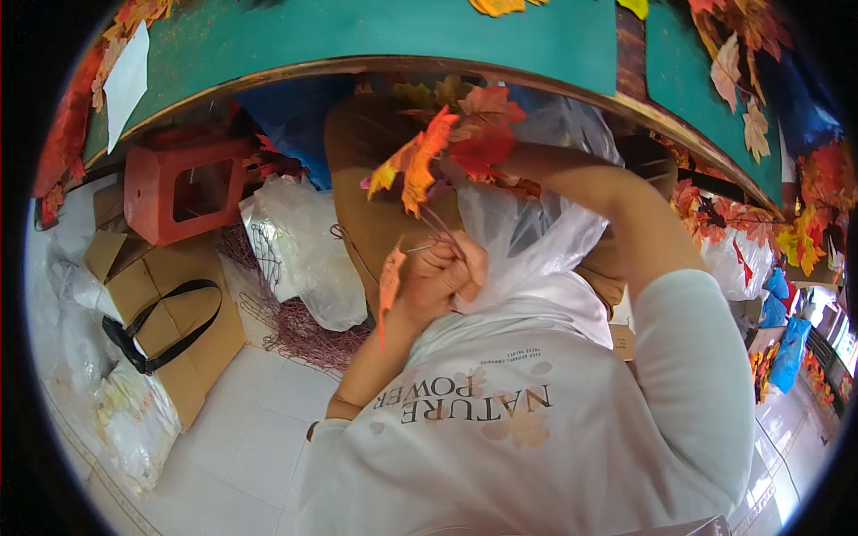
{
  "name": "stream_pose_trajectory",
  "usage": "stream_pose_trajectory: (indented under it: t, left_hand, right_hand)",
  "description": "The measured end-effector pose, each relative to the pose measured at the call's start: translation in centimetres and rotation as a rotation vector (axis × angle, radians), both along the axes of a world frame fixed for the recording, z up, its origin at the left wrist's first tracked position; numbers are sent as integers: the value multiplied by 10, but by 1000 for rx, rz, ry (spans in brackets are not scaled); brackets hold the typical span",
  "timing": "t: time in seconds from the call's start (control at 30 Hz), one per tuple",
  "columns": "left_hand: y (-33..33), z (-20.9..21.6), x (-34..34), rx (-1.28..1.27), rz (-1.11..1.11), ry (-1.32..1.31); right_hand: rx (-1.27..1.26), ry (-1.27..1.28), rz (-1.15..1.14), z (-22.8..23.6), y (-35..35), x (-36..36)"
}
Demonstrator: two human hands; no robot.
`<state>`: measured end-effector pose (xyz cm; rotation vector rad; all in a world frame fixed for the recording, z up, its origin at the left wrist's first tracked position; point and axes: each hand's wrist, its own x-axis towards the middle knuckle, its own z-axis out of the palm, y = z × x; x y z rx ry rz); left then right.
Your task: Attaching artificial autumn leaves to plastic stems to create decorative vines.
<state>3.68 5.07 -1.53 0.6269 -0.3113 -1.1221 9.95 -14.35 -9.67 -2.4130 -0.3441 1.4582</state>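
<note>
Close to my lap, my left hand (444,271) is closed around the thin brown stem of an artificial maple-leaf branch (420,165). Orange, yellow and red leaves spread above the fist, and a single orange leaf (391,284) hangs just left of it. My right forearm (572,174) reaches in from the right to the upper part of the branch. Red leaves (483,152) cover the fingers of my right hand, so their grip is hidden. Clear plastic sheeting (536,237) lies over my lap beside both hands.
A green-topped table (384,31) with a wooden edge curves across the far side. On the left stand a red plastic stool (183,189), an open cardboard box (201,330) with a black strap and a white plastic bag (308,250). Tangled dark-red stems (308,335) lie on the floor. Leaf garlands (809,214) hang at right.
</note>
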Motion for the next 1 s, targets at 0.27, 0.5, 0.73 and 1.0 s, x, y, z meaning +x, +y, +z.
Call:
stream_pose_trajectory:
  t: [0.27,0.5,0.73,1.0]
  left_hand:
    - [-12,24,7,-171,92,198]
    - [-36,36,35,-477,63,189]
    - [-26,36,44,-507,-40,123]
    - [-29,30,46,-275,-10,60]
  right_hand:
    - [90,16,-160,2,-6,-78]
    - [132,21,-352,-32,-20,-34]
    - [187,-14,-518,-43,-19,-30]
    - [213,22,-697,-58,-29,-41]
